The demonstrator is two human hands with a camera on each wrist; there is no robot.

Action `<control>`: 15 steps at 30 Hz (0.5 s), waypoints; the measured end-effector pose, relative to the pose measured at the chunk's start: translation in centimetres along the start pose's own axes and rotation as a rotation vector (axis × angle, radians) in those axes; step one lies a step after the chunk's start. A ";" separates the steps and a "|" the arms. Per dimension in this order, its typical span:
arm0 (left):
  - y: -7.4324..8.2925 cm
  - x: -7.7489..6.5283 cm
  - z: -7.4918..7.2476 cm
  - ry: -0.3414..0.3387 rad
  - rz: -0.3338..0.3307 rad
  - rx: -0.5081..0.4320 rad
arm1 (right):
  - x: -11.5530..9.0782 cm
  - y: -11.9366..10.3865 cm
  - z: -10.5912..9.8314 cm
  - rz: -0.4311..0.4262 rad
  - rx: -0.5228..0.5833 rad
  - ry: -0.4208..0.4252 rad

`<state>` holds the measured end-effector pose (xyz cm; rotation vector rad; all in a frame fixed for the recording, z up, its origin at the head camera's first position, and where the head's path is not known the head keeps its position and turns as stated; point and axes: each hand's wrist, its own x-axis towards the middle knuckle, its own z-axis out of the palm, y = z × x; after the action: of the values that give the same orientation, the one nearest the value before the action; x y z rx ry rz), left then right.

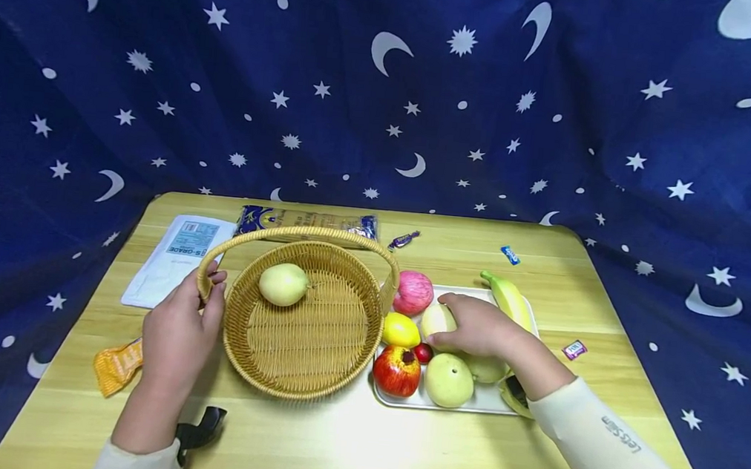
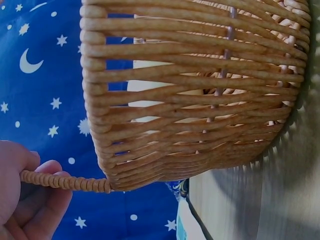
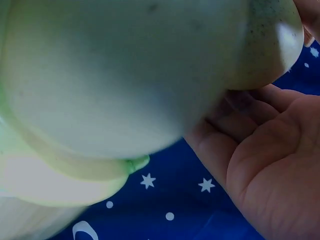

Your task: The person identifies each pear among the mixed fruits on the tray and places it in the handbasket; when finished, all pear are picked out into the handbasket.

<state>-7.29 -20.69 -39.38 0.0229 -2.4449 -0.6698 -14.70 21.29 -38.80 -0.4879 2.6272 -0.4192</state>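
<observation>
One pale fruit sits in the right grip, over the inner half of the white tray. I read the right grip as closed on it: thumb on one side, fingers on the other, contact confirmed in the right wrist view. From my feeds I cannot determine whether the fruit bears on the tray or is clear of it. Adjacent items, in the tray: a yellow lemon and a small red fruit just beside the gripped fruit; a pink fruit at the far left corner; a red pomegranate and a round green fruit along the near edge; a banana at the far right. Left of the tray stands the wicker basket, containing a single pale yellow fruit. I see the left grip closed around the left side of the arched handle. Outer positions on the bench: a white pouch and an orange packet at left, a long blue-and-gold packet behind the basket, a purple wrapped sweet to its right, a blue sweet beyond the tray, and a pink-and-purple sweet at the tray's right. Behind everything hangs a blue curtain printed with moons and stars.
</observation>
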 end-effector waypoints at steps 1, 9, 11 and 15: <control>0.0 0.0 0.0 -0.001 -0.003 0.000 | -0.1 0.0 -0.1 -0.002 -0.006 0.006; 0.0 0.0 0.1 0.004 -0.007 -0.007 | -0.8 -0.7 -1.8 -0.038 -0.026 0.085; -0.1 0.0 0.1 0.006 -0.003 -0.012 | -1.0 -1.0 -2.3 -0.052 -0.033 0.115; -0.1 0.0 0.1 0.010 0.005 -0.019 | -1.6 -2.0 -3.5 -0.094 -0.032 0.177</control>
<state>-7.38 -20.75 -39.54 0.0130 -2.4277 -0.6896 -14.42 20.87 -34.47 -0.6122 2.7925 -0.4702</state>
